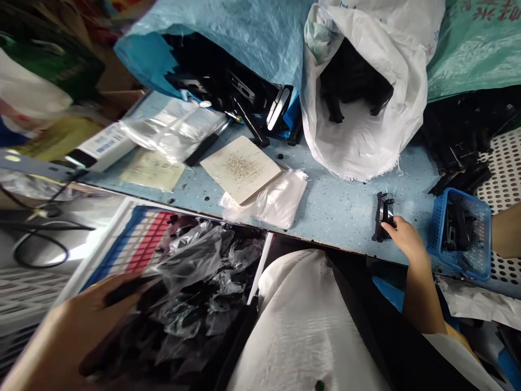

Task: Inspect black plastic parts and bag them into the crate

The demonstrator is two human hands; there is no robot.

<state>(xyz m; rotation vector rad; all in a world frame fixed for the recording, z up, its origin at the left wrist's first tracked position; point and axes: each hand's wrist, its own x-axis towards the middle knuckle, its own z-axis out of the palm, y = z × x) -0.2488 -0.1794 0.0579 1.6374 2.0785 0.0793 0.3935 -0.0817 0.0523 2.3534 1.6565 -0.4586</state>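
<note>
At the lower left, my left hand [95, 320] reaches over a bin of black parts in clear plastic bags [195, 271]. Its fingers close on a dark piece, partly blurred. My right hand [401, 236] pinches a small black part [382, 217] that stands on the blue speckled tabletop [337, 209]. Right of that hand sits a blue basket [437, 222] holding several black parts.
A blue bag [244, 32] and a white sack [407, 125], both holding black parts, lie at the back. A square board [220, 163] with grains rests on plastic film [285, 201]. Another person's forearm [507, 232] is at the right edge.
</note>
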